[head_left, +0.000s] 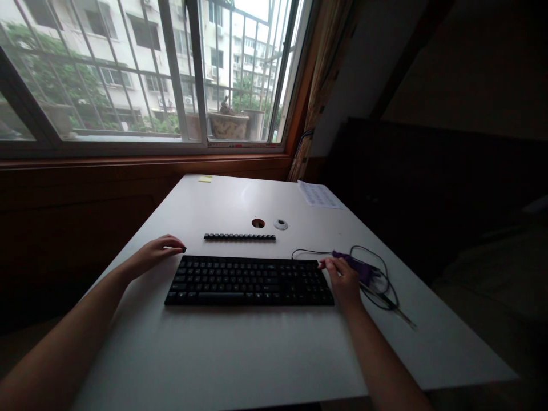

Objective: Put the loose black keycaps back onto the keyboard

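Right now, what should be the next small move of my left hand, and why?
Perhaps set the small black piece down at the left end of the row of black pieces: your left hand pinches it a little left of that end.

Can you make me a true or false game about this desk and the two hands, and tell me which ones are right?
1. The left hand has a small dark piece at its fingertips. True.
2. The table has a black top. False: its top is white.
3. A row of small black pieces lies between the keyboard and the window. True.
4. The purple thing lies at the keyboard's left end. False: it lies off the right end.
5. The right hand is holding the printed paper. False: the hand is by the keyboard's right end, and the paper lies apart from it, farther back.
6. A yellow note lies near the table's far edge. True.
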Demonstrator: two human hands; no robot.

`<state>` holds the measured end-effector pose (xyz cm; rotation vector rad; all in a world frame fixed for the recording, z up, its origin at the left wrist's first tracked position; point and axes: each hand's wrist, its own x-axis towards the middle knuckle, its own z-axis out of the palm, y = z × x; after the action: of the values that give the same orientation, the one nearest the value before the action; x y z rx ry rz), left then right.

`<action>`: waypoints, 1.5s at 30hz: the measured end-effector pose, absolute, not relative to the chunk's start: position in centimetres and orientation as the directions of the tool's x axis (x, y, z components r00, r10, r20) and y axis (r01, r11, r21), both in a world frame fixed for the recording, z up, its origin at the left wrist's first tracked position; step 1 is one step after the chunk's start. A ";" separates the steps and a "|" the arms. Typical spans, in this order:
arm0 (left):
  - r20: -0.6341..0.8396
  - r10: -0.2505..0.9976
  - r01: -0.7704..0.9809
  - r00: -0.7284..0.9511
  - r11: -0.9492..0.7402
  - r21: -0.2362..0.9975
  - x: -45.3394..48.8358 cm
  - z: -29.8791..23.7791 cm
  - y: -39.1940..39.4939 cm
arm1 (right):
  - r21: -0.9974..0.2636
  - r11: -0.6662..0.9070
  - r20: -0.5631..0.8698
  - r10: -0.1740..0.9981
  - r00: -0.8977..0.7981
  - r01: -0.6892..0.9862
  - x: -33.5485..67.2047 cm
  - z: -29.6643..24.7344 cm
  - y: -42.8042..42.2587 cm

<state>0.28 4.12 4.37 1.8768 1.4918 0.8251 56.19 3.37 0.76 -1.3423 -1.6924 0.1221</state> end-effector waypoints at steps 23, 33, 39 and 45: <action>0.046 0.981 0.574 0.188 -0.148 0.806 1.0 3.9 3.0 | -0.618 0.375 0.554 0.831 0.044 0.691 56.2 0.7 3.2; -0.019 0.986 0.584 0.165 -0.083 0.808 1.2 4.2 2.7 | -0.627 0.374 0.540 0.841 0.035 0.683 55.9 1.0 3.1; 0.009 0.981 0.614 0.194 -0.129 0.779 1.3 4.2 3.0 | -0.624 0.363 0.525 0.851 0.027 0.691 55.9 1.0 3.0; 0.017 0.965 0.631 0.260 -0.183 0.754 1.1 4.3 3.7 | -0.569 0.419 0.563 0.826 -0.036 0.708 55.9 0.7 3.1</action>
<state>1.08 3.74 4.28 1.9007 1.4452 0.6765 55.89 3.06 0.70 -1.3272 -1.7785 0.1659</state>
